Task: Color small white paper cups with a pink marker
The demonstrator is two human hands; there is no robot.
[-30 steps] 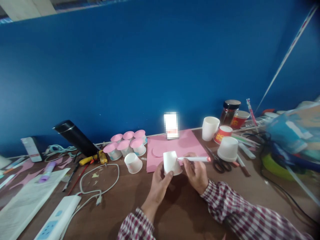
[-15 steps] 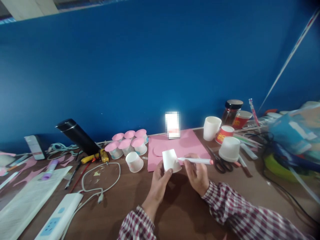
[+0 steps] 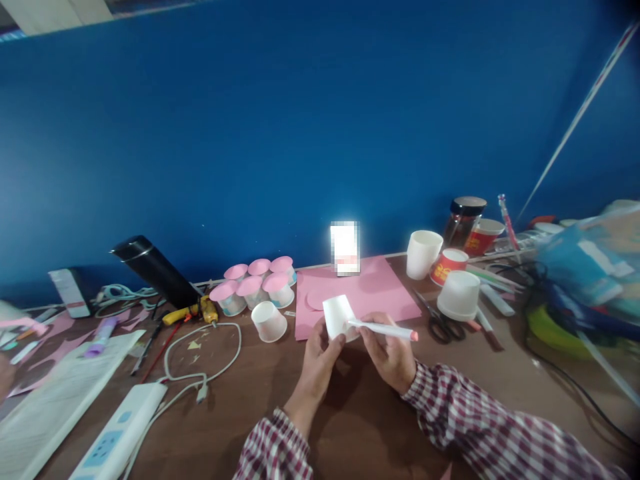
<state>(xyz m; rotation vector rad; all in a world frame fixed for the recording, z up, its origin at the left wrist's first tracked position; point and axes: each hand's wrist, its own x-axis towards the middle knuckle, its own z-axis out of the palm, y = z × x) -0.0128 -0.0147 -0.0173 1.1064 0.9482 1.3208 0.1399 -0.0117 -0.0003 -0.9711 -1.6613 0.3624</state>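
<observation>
My left hand [image 3: 320,357] is closed around a small white paper cup [image 3: 337,315], tilted on its side above the table's front. In my right hand [image 3: 387,353] is a white marker pen [image 3: 387,330] with a pinkish-orange end pointing right. The pen's tip meets the right side of the cup or lies very close to it; any mark there is too small to make out. Behind the cup lies a sheet of pink paper [image 3: 370,287]. Another white paper cup [image 3: 269,322] stands left of my left hand, in front of several cups with pink tops [image 3: 251,287].
Black-handled scissors [image 3: 445,328], an upside-down white cup [image 3: 459,297], a red cup [image 3: 449,267] and a tall white cup [image 3: 423,255] are on the right. A glue gun [image 3: 187,313], cable [image 3: 203,380] and power strip [image 3: 120,433] lie left. A lit, blurred-out screen [image 3: 345,247] stands behind.
My right hand and the marker have moved slightly left, closer against the cup. The cup has tilted a little. Part of another person's hand has come in at the left edge.
</observation>
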